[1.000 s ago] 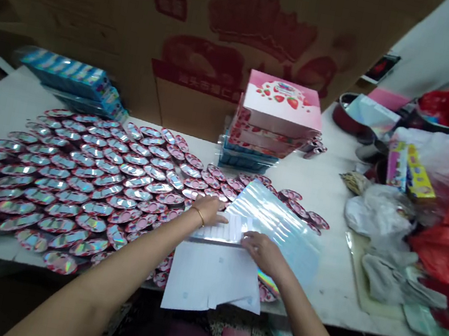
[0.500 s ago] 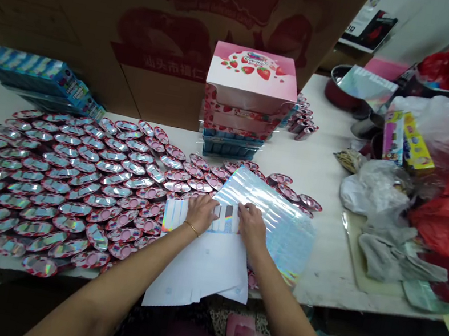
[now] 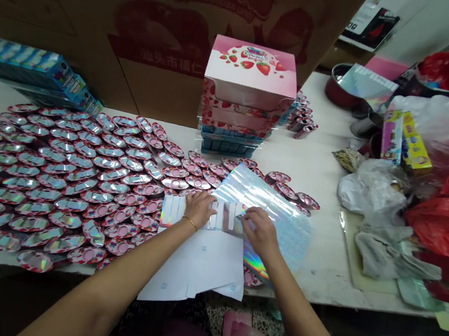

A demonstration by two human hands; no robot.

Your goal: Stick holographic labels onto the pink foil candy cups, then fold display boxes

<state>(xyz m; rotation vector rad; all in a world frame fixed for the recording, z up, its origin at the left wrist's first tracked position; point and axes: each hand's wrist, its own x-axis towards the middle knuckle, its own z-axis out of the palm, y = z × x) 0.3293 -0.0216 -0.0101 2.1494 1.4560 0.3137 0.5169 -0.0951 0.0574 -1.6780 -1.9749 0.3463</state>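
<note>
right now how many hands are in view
2: the left hand rests on the middle of the silvery strip, the right hand is at its right end. No others show.

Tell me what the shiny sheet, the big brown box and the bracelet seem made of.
Shiny sheet: likely plastic film or foiled paper, glossy, going by its rainbow glints.
Big brown box: apparently cardboard, matte, from its printed brown panels.
Bracelet: perhaps metal, polished, given its golden gleam.
</note>
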